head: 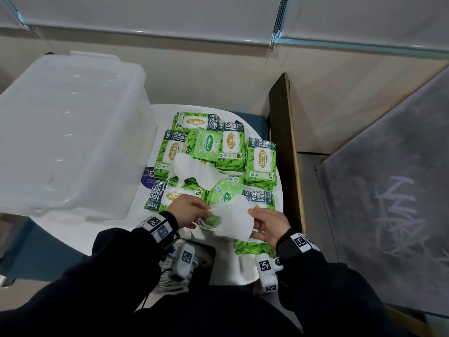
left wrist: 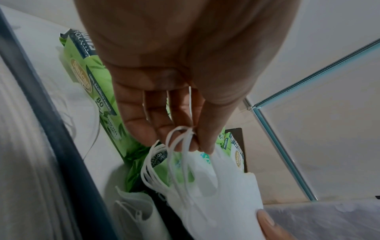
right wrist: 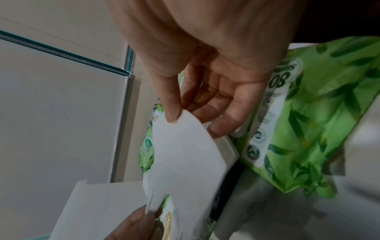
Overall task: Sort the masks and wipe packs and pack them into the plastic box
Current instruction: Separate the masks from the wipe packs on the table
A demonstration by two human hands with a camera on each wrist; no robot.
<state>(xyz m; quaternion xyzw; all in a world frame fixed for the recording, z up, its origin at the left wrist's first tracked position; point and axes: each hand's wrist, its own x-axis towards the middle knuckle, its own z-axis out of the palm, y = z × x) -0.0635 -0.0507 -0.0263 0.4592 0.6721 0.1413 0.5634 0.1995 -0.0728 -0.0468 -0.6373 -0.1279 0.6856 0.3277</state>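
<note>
A stack of folded white masks (head: 237,218) (left wrist: 222,194) (right wrist: 185,155) hangs between both hands above the green wipe packs (head: 260,161). My left hand (head: 192,211) (left wrist: 193,144) pinches the masks' ear loops (left wrist: 176,146) at the left end. My right hand (head: 263,226) (right wrist: 191,120) pinches the right edge between thumb and fingers. Another white mask (head: 196,172) lies on the packs further back. The clear plastic box (head: 68,135) stands at the left of the white table (head: 85,237). More masks (left wrist: 139,217) lie below the left hand.
Several large green wipe packs (right wrist: 308,121) and small ones (head: 207,144) cover the round table's right half. A dark wooden board (head: 284,142) stands at the table's right edge. A grey cloth-covered surface (head: 388,203) lies further right. A wall runs behind.
</note>
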